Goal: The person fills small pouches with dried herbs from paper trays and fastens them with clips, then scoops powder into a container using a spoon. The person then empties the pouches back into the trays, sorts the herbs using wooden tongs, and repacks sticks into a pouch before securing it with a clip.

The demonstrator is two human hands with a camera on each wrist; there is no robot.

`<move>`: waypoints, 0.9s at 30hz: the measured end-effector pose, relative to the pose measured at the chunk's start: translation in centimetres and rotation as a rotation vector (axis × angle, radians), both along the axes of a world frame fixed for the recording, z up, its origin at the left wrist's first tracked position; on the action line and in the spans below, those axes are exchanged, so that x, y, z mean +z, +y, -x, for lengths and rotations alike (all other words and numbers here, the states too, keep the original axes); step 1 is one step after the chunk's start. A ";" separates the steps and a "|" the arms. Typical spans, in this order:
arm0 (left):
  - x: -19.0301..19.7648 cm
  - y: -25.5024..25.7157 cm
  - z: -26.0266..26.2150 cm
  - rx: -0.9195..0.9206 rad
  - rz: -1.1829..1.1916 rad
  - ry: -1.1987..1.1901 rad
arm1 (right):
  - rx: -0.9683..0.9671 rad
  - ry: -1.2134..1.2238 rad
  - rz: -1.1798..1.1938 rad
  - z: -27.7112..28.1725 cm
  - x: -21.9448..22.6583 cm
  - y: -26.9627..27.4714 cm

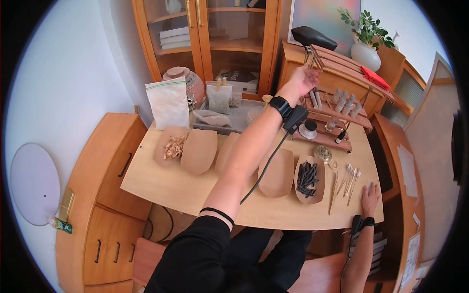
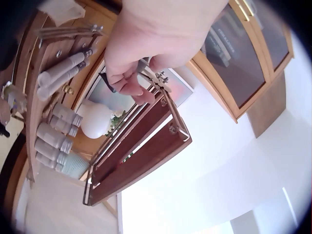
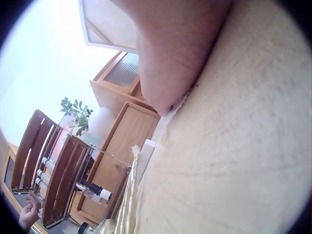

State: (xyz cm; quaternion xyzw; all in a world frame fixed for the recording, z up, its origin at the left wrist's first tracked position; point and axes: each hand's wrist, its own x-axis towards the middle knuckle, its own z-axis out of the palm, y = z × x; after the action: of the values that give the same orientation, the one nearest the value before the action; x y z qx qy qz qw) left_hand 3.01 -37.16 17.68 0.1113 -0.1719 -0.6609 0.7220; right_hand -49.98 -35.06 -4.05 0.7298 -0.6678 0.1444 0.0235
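Observation:
My left hand (image 1: 305,80) is raised at the upper left end of a tiered wooden rack (image 1: 337,58). In the left wrist view its fingers curl around a small dark metal item (image 2: 142,64), mostly hidden by the hand; I cannot tell what kind it is. Glass vials (image 2: 53,136) and two clear tubes (image 2: 63,68) sit on the tier below. My right hand (image 1: 371,198) rests on the table near its right edge, fingers extended over a thin white sheet (image 3: 183,101). Cotton-tipped sticks (image 1: 349,180) and a long wooden spoon (image 1: 334,185) lie left of it.
Brown paper trays line the table front, one with wood chips (image 1: 174,147), one with black sticks (image 1: 308,178). Behind stand a white pouch (image 1: 167,103), a pink jar (image 1: 194,90) and a grey tray (image 1: 234,128) with bags. A cable (image 1: 268,163) trails from the left wrist.

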 end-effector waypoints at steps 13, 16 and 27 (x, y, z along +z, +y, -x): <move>2.3 23.7 -13.6 0.360 -0.330 -1.515 | 0.008 -0.012 0.080 0.8 -2.0 -1.3; 0.8 27.8 -17.1 0.242 -0.481 -1.869 | 0.001 -0.005 0.104 0.9 -2.3 -1.5; -7.5 28.5 -18.0 0.343 -0.338 -2.535 | -0.017 -0.020 0.112 0.3 -1.4 -1.0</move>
State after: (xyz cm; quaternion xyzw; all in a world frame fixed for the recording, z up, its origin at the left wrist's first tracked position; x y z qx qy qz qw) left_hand 20.98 -8.61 10.20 0.7676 -0.6318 -0.0074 0.1078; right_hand -50.24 -36.01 -5.48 0.7201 -0.6652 0.1885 0.0588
